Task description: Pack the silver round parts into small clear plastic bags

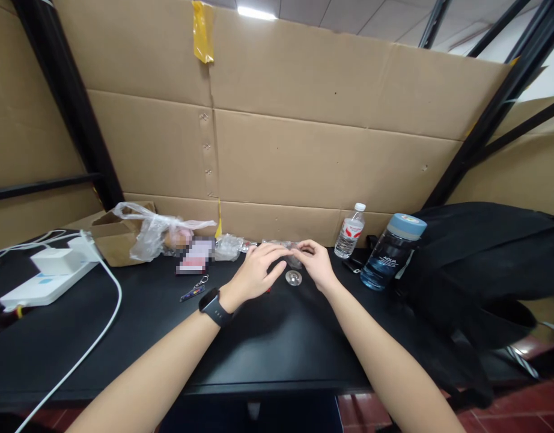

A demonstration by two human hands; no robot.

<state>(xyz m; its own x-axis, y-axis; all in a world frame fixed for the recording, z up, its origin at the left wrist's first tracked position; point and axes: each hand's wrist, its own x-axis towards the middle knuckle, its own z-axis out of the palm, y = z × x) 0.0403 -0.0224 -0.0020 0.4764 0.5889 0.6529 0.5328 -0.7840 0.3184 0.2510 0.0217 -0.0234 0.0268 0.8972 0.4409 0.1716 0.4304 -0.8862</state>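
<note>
Both my hands reach to the far middle of the black table (268,337). My left hand (255,270), with a black watch on its wrist, and my right hand (316,262) meet fingertip to fingertip and pinch a small clear plastic piece (294,258) between them. A small round clear part (294,278) lies on the table just below the fingers. Crumpled clear wrapping (229,246) lies to the left of my left hand.
A small water bottle (350,233) and a blue bottle (391,252) stand to the right, next to a black bag (475,264). A cardboard box (117,237) with a plastic bag, a keychain (193,291), a white power strip (49,279) and its cable are on the left. A cardboard wall stands behind.
</note>
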